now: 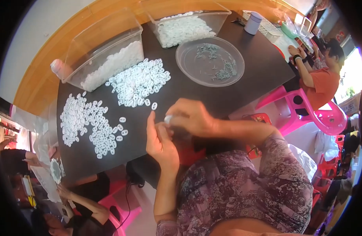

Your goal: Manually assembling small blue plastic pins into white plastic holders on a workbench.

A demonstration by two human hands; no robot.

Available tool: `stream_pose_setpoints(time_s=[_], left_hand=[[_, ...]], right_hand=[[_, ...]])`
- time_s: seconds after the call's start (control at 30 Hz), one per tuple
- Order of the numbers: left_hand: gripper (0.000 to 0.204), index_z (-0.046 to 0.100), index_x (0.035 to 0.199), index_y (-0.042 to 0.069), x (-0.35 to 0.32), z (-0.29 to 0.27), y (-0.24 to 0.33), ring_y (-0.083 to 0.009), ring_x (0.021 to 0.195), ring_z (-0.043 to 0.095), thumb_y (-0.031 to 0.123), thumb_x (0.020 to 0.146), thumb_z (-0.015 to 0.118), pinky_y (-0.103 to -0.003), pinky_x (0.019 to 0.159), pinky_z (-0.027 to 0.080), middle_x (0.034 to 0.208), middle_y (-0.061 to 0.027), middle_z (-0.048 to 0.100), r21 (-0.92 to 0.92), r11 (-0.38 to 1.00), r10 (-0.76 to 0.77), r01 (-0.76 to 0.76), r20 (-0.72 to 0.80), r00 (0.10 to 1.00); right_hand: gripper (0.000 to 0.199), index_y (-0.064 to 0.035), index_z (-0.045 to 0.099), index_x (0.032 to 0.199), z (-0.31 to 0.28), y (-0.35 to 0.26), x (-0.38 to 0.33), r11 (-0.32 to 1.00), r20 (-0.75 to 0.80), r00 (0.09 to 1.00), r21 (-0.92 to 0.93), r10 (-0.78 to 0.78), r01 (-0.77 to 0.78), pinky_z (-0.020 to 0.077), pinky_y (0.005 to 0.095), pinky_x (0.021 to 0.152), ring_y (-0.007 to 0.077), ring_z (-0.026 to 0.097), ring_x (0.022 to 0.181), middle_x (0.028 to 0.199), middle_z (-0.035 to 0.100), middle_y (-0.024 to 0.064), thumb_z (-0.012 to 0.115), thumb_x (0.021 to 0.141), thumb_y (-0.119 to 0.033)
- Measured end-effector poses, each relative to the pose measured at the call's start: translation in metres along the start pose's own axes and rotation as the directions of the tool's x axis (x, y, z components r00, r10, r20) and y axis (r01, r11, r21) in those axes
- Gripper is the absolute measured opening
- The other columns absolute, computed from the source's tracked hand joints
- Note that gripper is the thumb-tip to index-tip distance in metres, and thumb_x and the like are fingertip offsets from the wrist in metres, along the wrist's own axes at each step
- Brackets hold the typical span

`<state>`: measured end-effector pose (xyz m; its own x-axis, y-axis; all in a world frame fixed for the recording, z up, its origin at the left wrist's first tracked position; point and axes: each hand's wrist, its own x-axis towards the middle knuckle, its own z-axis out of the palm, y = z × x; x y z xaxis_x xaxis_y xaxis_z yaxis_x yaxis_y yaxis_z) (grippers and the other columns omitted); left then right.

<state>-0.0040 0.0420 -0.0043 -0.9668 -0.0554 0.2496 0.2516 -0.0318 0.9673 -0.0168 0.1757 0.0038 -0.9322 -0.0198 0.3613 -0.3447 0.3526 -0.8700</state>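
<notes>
My two hands meet close to the near edge of the dark table. My right hand (193, 117) has its fingers pinched round a small white plastic piece (168, 118), mostly covered by the fingertips. Just below it, my left hand (161, 142) has its thumb and curled fingers together and its index finger pointing up; whatever they hold is hidden. One loose white oval piece with two holes (154, 106) lies just beyond the left index finger. Past it spreads a heap of white oval pieces (139, 80). Another heap (75, 118) lies farther left.
Two clear plastic bins (110, 49) (185, 29) of white pieces stand at the back. A round clear tray (185, 72) holds small grey-green parts. A lidded cup (253, 23) stands at the far right. People sit at both sides, near a pink chair (285, 108).
</notes>
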Motion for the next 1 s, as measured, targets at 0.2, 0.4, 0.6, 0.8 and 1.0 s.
stream_pose_setpoints(time_s=[0.2, 0.4, 0.6, 0.8, 1.0], left_hand=[[0.018, 0.061, 0.1, 0.001, 0.035, -0.015, -0.02, -0.015, 0.063, 0.055, -0.001, 0.083, 0.057, -0.026, 0.058, 0.045, 0.076, -0.0069, 0.056, 0.303, 0.952, 0.042, -0.035, -0.016, 0.999], [0.011, 0.061, 0.088, 0.005, 0.066, -0.01, -0.037, -0.0285, 0.068, 0.054, 0.005, 0.078, 0.064, -0.04, 0.056, 0.043, 0.071, -0.0097, 0.052, 0.703, 0.543, 0.413, -0.46, 0.253, 0.875], [0.012, 0.062, 0.083, 0.007, 0.067, -0.002, -0.031, -0.0264, 0.066, 0.053, 0.003, 0.073, 0.067, -0.038, 0.055, 0.042, 0.071, -0.0087, 0.05, 0.76, 0.39, 0.404, -0.52, 0.366, 0.838], [0.015, 0.065, 0.085, 0.007, 0.067, 0.0, -0.033, -0.0257, 0.068, 0.054, -0.002, 0.073, 0.064, -0.035, 0.058, 0.043, 0.071, -0.0085, 0.051, 0.725, 0.441, 0.41, -0.528, 0.361, 0.838], [0.019, 0.065, 0.089, 0.008, 0.062, -0.014, -0.027, -0.0266, 0.078, 0.055, -0.001, 0.074, 0.058, -0.037, 0.066, 0.045, 0.081, -0.0092, 0.056, 0.638, 0.553, 0.367, -0.537, 0.392, 0.844]], right_hand=[[0.019, -0.0011, 0.065, 0.092, -0.093, -0.01, 0.09, 0.894, -0.206, 0.954, -0.435, -0.217, 0.109, 0.0461, 0.0253, 0.066, 0.0099, 0.056, 0.074, 0.082, 0.063, 0.0059, 0.065, 0.081, -0.016], [0.025, -0.0048, 0.068, 0.091, -0.172, 0.003, 0.191, 0.834, -0.414, 0.882, -0.55, -0.225, -0.046, 0.0465, 0.0472, 0.073, 0.0352, 0.062, 0.077, 0.082, 0.065, 0.0196, 0.052, 0.078, -0.019], [0.023, -0.0032, 0.066, 0.088, -0.189, 0.044, 0.218, 0.226, -0.31, 0.891, -0.943, -0.333, -0.244, 0.0473, 0.0433, 0.066, 0.0325, 0.063, 0.071, 0.076, 0.065, 0.0174, 0.056, 0.077, -0.021], [0.011, -0.0096, 0.066, 0.077, -0.179, 0.075, 0.166, 0.414, -0.08, 0.759, -0.872, -0.646, 0.261, 0.0441, 0.0447, 0.068, 0.0339, 0.055, 0.076, 0.076, 0.059, 0.014, 0.057, 0.069, -0.01], [0.01, -0.0097, 0.065, 0.077, -0.138, 0.084, 0.09, 0.614, 0.294, 0.916, -0.68, -0.272, 0.4, 0.044, 0.043, 0.068, 0.033, 0.054, 0.078, 0.072, 0.054, 0.0126, 0.059, 0.069, -0.008]])
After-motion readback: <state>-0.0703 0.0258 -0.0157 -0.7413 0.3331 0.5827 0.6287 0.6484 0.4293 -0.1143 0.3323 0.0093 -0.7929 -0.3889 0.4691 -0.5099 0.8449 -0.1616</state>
